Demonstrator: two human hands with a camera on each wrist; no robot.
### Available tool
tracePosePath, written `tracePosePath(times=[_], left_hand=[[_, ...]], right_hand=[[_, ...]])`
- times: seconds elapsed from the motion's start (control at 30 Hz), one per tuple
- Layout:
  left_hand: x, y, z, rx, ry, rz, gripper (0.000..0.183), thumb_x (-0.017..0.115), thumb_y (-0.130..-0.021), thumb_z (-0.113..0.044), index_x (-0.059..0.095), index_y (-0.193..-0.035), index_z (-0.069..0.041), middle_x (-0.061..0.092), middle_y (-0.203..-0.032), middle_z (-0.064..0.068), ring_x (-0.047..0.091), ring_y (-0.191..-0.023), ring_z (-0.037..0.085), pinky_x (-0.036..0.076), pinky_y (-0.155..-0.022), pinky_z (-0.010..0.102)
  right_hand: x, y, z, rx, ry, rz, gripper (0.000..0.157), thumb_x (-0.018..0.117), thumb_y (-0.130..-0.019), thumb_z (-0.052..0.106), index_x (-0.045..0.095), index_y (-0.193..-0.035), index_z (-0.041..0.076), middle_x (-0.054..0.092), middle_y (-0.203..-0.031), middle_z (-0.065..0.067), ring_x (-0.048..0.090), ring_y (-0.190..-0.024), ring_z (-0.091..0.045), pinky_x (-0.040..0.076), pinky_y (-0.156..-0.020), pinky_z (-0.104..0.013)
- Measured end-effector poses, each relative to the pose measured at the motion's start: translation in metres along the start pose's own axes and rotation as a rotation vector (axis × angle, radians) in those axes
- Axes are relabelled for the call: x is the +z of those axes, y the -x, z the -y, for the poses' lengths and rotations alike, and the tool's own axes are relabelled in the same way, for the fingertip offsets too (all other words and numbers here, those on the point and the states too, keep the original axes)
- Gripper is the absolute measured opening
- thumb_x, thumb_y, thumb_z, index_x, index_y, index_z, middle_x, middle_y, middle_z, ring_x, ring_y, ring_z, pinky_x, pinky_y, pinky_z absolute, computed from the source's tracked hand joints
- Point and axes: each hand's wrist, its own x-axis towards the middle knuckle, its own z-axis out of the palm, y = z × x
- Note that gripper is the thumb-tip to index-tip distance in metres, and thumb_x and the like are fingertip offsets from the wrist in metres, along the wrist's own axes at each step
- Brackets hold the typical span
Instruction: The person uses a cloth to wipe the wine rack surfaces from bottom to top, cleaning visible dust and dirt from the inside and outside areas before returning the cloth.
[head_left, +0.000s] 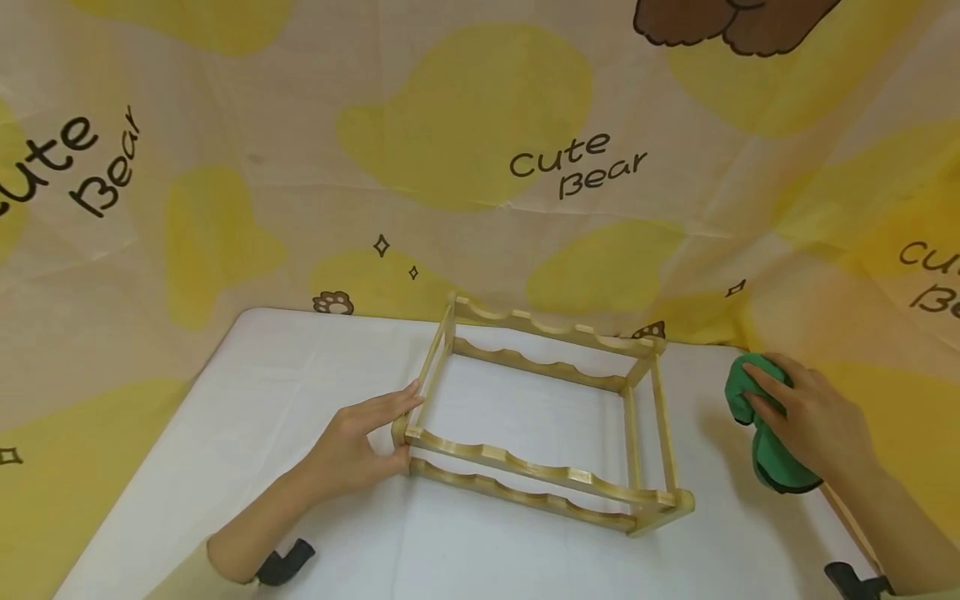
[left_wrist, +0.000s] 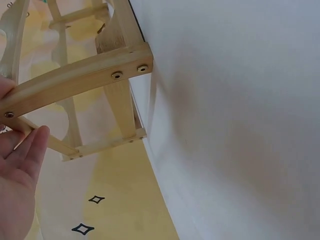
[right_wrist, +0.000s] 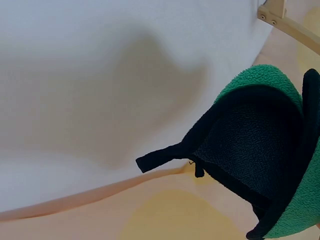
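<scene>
A light wooden rack (head_left: 577, 477) with scalloped rails stands on the white table, tilted across the middle of the head view. My left hand (head_left: 352, 442) grips its near left corner, thumb below and fingers against the side post. Up close in the left wrist view, the fingers (left_wrist: 37, 147) hold the rack's end frame (left_wrist: 80, 75), which has small metal screws. Off to the right of the rack, my right hand (head_left: 825, 421) holds a folded green cloth (head_left: 780, 458). In the right wrist view the cloth (right_wrist: 260, 80) shows dark edging, a dark inner side and a small loop.
The white tabletop (head_left: 300, 367) lies under the rack. A yellow and cream printed cloth (head_left: 465, 108) hangs behind and at both sides. Dark bands (head_left: 285, 562) show near the wrists at the bottom.
</scene>
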Motion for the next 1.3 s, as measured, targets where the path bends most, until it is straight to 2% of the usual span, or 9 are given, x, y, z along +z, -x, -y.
tracePosePath(times=[0.13, 0.27, 0.43, 0.57, 0.77, 0.87, 0.97, 1.1, 1.3], left_hand=[[0.001, -0.005, 0.005, 0.003, 0.037, 0.001, 0.073, 0.076, -0.067, 0.015, 0.068, -0.137, -0.004, 0.061, -0.145, 0.018, 0.065, -0.125, 0.038, 0.045, -0.109, 0.021], [0.001, -0.01, 0.01, -0.038, 0.1, 0.034, 0.072, 0.073, -0.069, 0.017, 0.067, -0.138, -0.002, 0.059, -0.145, 0.02, 0.063, -0.127, 0.032, 0.049, -0.104, 0.018], [0.0, -0.016, 0.014, -0.116, 0.126, 0.073, 0.069, 0.07, -0.069, 0.019, 0.068, -0.136, 0.001, 0.059, -0.145, 0.018, 0.061, -0.127, 0.029, 0.052, -0.091, 0.014], [0.0, -0.022, 0.015, -0.157, 0.136, 0.091, 0.068, 0.068, -0.069, 0.019, 0.068, -0.135, 0.002, 0.059, -0.146, 0.014, 0.06, -0.128, 0.03, 0.052, -0.082, 0.019], [0.001, -0.032, 0.02, -0.176, 0.153, 0.107, 0.065, 0.066, -0.069, 0.019, 0.07, -0.132, 0.002, 0.059, -0.147, 0.01, 0.062, -0.126, 0.026, 0.052, -0.085, 0.026], [0.002, -0.037, 0.024, -0.159, 0.163, 0.114, 0.061, 0.066, -0.07, 0.019, 0.072, -0.127, 0.001, 0.059, -0.147, 0.012, 0.059, -0.131, 0.029, 0.049, -0.095, 0.019], [0.003, -0.041, 0.029, -0.093, 0.168, 0.118, 0.055, 0.065, -0.07, 0.021, 0.075, -0.12, 0.0, 0.059, -0.146, 0.018, 0.067, -0.118, 0.025, 0.051, -0.085, 0.013], [0.003, -0.047, 0.035, -0.004, 0.149, 0.123, 0.046, 0.064, -0.07, 0.021, 0.076, -0.108, -0.002, 0.059, -0.144, 0.023, 0.066, -0.089, 0.017, 0.053, -0.065, 0.02], [0.003, -0.057, 0.038, -0.014, 0.145, 0.139, 0.038, 0.063, -0.071, 0.019, 0.075, -0.1, -0.004, 0.058, -0.145, 0.022, 0.07, -0.1, 0.02, 0.058, -0.071, 0.028]], right_hand=[[-0.002, 0.005, -0.002, 0.028, 0.011, 0.028, 0.039, 0.07, -0.101, 0.034, 0.071, -0.129, 0.006, 0.057, -0.137, -0.022, 0.061, -0.102, -0.046, 0.051, -0.043, -0.054], [-0.002, 0.009, -0.003, 0.046, 0.013, 0.047, 0.039, 0.075, -0.098, 0.026, 0.07, -0.131, 0.007, 0.056, -0.137, -0.022, 0.06, -0.102, -0.046, 0.051, -0.044, -0.055], [-0.003, 0.012, -0.003, 0.066, 0.013, 0.061, 0.04, 0.077, -0.096, 0.023, 0.07, -0.132, 0.006, 0.055, -0.137, -0.023, 0.059, -0.102, -0.047, 0.051, -0.044, -0.054], [-0.004, 0.014, -0.003, 0.074, 0.015, 0.058, 0.04, 0.077, -0.095, 0.022, 0.07, -0.131, 0.006, 0.056, -0.137, -0.022, 0.059, -0.102, -0.046, 0.051, -0.045, -0.054], [-0.002, 0.018, -0.005, 0.065, 0.021, 0.034, 0.039, 0.07, -0.102, 0.032, 0.07, -0.132, 0.007, 0.056, -0.136, -0.021, 0.06, -0.099, -0.046, 0.049, -0.042, -0.051], [-0.001, 0.019, -0.005, 0.058, 0.018, 0.019, 0.04, 0.067, -0.103, 0.036, 0.071, -0.131, 0.006, 0.057, -0.136, -0.022, 0.061, -0.098, -0.046, 0.049, -0.042, -0.052], [0.0, 0.021, -0.005, 0.059, 0.017, 0.02, 0.04, 0.069, -0.102, 0.034, 0.071, -0.131, 0.006, 0.057, -0.136, -0.021, 0.061, -0.099, -0.046, 0.05, -0.043, -0.053], [0.0, 0.022, -0.005, 0.068, 0.02, 0.031, 0.04, 0.07, -0.101, 0.032, 0.07, -0.133, 0.007, 0.057, -0.136, -0.021, 0.06, -0.101, -0.047, 0.05, -0.042, -0.052], [0.002, 0.023, -0.005, 0.062, 0.018, 0.014, 0.044, 0.063, -0.105, 0.041, 0.07, -0.133, 0.007, 0.057, -0.137, -0.021, 0.06, -0.101, -0.046, 0.051, -0.043, -0.054]])
